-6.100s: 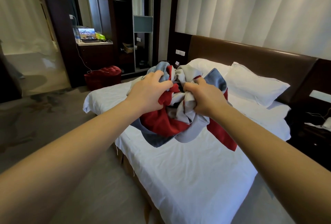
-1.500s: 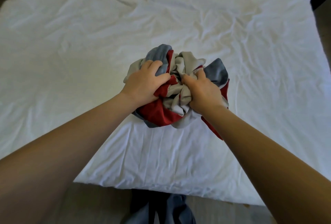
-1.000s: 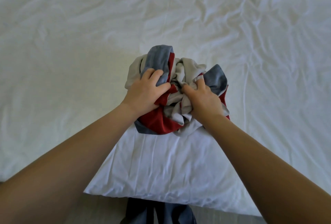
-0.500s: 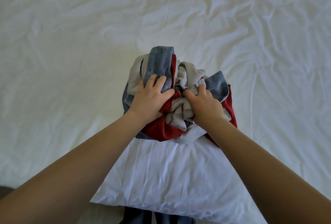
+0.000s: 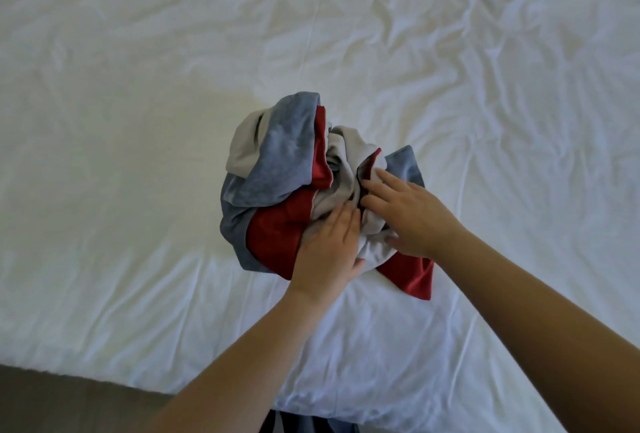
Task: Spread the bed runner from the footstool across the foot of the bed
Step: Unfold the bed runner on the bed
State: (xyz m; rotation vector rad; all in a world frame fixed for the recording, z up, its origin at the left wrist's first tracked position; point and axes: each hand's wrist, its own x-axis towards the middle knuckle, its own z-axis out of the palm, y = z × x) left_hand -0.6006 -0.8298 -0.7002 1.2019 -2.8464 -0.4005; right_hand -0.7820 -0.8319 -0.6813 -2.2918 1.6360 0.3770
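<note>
The bed runner [image 5: 277,169], a crumpled bundle of grey-blue, red and pale grey cloth, lies on the white bed sheet [image 5: 138,155] near the bed's near edge. My left hand [image 5: 325,252] lies flat on the bundle's near side over the red part, its fingertips at a pale grey fold. My right hand [image 5: 408,218] rests on the bundle's right side with fingers stretched out over the grey cloth. Neither hand is closed around the fabric. The footstool is out of view.
The wrinkled white sheet fills most of the view on all sides of the bundle. The bed's near edge runs along the bottom, with brown floor [image 5: 69,398] at the lower left and my dark clothing [image 5: 304,427] just below the edge.
The bundle has been set down on the sheet. Both hands have loosened their grip; the left hand slid from the bundle's top left to its near middle, and the right hand's fingers straightened.
</note>
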